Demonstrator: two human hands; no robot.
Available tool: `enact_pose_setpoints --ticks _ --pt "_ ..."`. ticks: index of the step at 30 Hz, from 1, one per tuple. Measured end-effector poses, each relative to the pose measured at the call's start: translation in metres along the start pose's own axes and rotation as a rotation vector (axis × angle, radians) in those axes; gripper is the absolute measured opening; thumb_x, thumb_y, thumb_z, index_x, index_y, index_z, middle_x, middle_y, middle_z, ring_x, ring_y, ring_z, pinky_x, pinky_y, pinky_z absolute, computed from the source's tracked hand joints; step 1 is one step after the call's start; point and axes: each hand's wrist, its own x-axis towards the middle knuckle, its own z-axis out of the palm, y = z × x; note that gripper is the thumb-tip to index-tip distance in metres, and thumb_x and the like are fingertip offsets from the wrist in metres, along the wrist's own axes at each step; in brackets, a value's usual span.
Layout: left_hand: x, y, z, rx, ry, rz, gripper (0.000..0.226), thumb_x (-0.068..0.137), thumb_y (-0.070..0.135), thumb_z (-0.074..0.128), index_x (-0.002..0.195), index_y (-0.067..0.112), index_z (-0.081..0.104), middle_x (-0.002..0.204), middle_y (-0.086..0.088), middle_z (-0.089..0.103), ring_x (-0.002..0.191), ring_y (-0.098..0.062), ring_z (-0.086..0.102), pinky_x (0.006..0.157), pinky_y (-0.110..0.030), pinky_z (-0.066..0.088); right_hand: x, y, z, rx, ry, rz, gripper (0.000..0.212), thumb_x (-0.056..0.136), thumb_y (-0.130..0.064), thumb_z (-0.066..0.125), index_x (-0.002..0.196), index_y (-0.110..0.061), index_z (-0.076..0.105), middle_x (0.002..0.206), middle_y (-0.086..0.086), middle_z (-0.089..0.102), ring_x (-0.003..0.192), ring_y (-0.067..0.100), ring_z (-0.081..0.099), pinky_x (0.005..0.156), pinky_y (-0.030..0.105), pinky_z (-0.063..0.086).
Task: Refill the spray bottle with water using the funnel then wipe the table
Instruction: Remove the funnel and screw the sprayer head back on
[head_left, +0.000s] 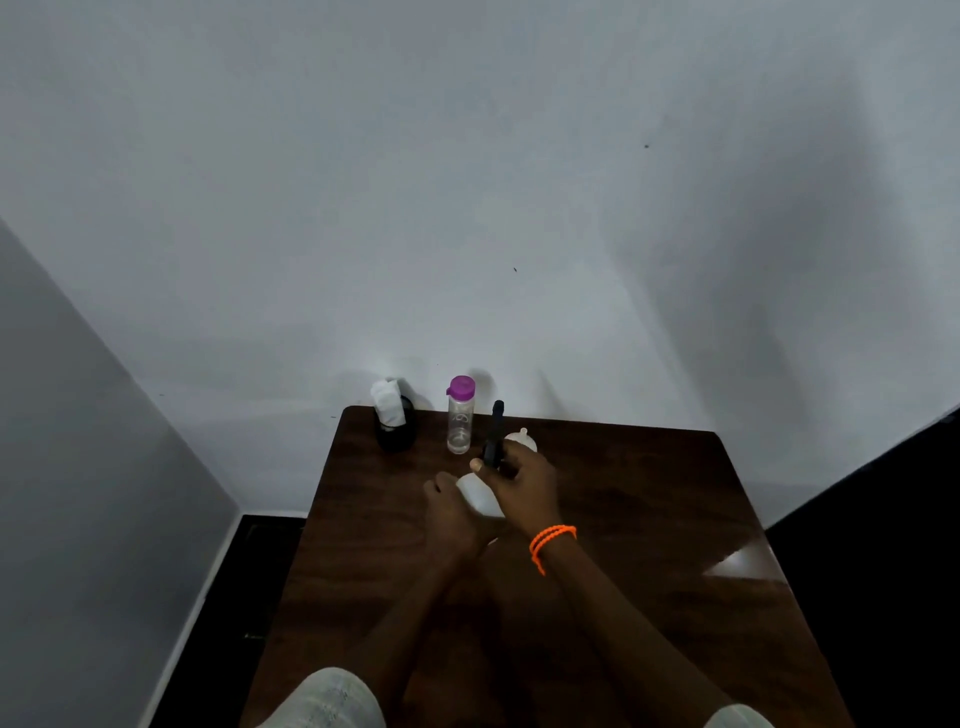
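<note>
left hand (451, 512) clamped on spray bottle (480, 496) | right hand (522, 480) gripped its black spray head (493, 441) (unscrewing, likely) | risk: a twist could tip it into the water bottle (460, 418)

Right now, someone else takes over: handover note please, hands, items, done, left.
Left hand: holds the white spray bottle body.
Right hand: grip on the black sprayer head, apparently still on the bottle.
Water bottle, purple cap on, stands at the table back edge; funnel behind the right hand; tissues far left.
Done: nothing poured.
Left: fit funnel, pour, recap, wipe.
</note>
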Motion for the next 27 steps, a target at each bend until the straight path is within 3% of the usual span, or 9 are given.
enact_pose_setpoints --ticks 5,9,11,14,16,19,22,25,27 --pt "-0.002 0.008 -0.008 0.045 -0.172 0.174 0.097 0.059 0.044 0.09 0.139 0.017 0.043 0.137 -0.004 0.047 0.129 -0.021 0.047 0.107 -0.03 0.038 0.02 -0.004 -0.041 -0.005 -0.199 -0.069 0.023 0.081 -0.018 0.083 0.104 -0.018 0.077 0.093 -0.012 0.074 0.085 -0.011 0.067 0.078 0.01 0.051" --pt "0.008 0.005 -0.013 -0.007 -0.224 0.18 0.086 0.061 0.044 0.091 0.133 0.017 0.053 0.119 0.01 0.055 0.116 -0.007 0.053 0.097 -0.019 0.037 0.034 0.003 -0.067 0.059 -0.32 -0.063 0.022 0.079 -0.021 0.085 0.1 -0.02 0.077 0.094 -0.002 0.078 0.092 0.012 0.074 0.086 0.034 0.059" --pt "0.006 0.015 -0.012 0.002 -0.226 0.109 0.086 0.058 0.057 0.088 0.128 0.018 0.055 0.11 0.013 0.056 0.109 -0.006 0.057 0.091 -0.018 0.041 0.033 0.006 -0.07 0.105 -0.31 -0.019 0.026 0.074 -0.024 0.089 0.098 -0.022 0.077 0.094 -0.002 0.078 0.092 0.013 0.074 0.086 0.038 0.06" --pt "-0.003 0.029 0.009 0.012 -0.198 0.11 0.069 0.068 0.027 0.089 0.125 0.017 0.051 0.11 0.013 0.056 0.1 0.0 0.056 0.085 -0.01 0.042 0.029 0.009 -0.071 0.143 -0.161 0.1 0.041 0.057 -0.038 0.096 0.087 -0.022 0.074 0.088 -0.005 0.076 0.084 0.011 0.073 0.075 0.031 0.06" --pt "-0.014 0.042 0.023 0.039 -0.157 0.107 0.048 0.085 0.03 0.073 0.125 0.02 0.048 0.117 0.006 0.059 0.112 -0.01 0.058 0.092 -0.015 0.043 0.027 0.012 -0.07 0.109 -0.054 0.145 0.046 0.054 -0.045 0.095 0.079 -0.018 0.069 0.081 -0.005 0.073 0.078 0.011 0.069 0.065 0.026 0.054" --pt "-0.019 0.032 0.045 -0.04 -0.14 0.016 0.073 0.057 0.064 0.08 0.114 0.032 0.047 0.105 0.016 0.055 0.105 -0.007 0.06 0.078 -0.008 0.04 0.024 0.019 -0.072 0.039 -0.025 0.154 0.052 0.055 -0.049 0.094 0.072 -0.015 0.059 0.072 -0.007 0.065 0.067 0.009 0.061 0.058 0.022 0.044" --pt "-0.038 0.027 0.047 -0.12 -0.066 -0.06 0.089 0.037 0.06 0.089 0.11 0.03 0.046 0.105 0.017 0.054 0.101 -0.001 0.058 0.069 -0.006 0.038 0.022 0.026 -0.076 0.069 -0.104 0.113 0.04 0.061 -0.043 0.093 0.073 -0.019 0.063 0.075 -0.007 0.068 0.072 0.005 0.063 0.064 0.021 0.049" --pt "-0.054 0.023 0.048 -0.171 -0.032 -0.094 0.091 0.037 0.055 0.093 0.112 0.028 0.049 0.108 0.014 0.056 0.1 -0.003 0.056 0.07 -0.012 0.042 0.017 0.037 -0.08 0.154 -0.337 0.095 0.023 0.075 -0.032 0.087 0.093 -0.023 0.077 0.093 -0.006 0.076 0.094 0.009 0.071 0.089 0.039 0.058" --pt "-0.065 0.019 0.046 -0.16 -0.028 -0.099 0.092 0.039 0.052 0.094 0.116 0.027 0.049 0.112 0.013 0.056 0.103 -0.005 0.056 0.075 -0.016 0.045 0.012 0.042 -0.079 0.168 -0.404 0.121 0.024 0.078 -0.03 0.085 0.099 -0.022 0.078 0.096 -0.007 0.078 0.096 0.01 0.072 0.092 0.044 0.058"
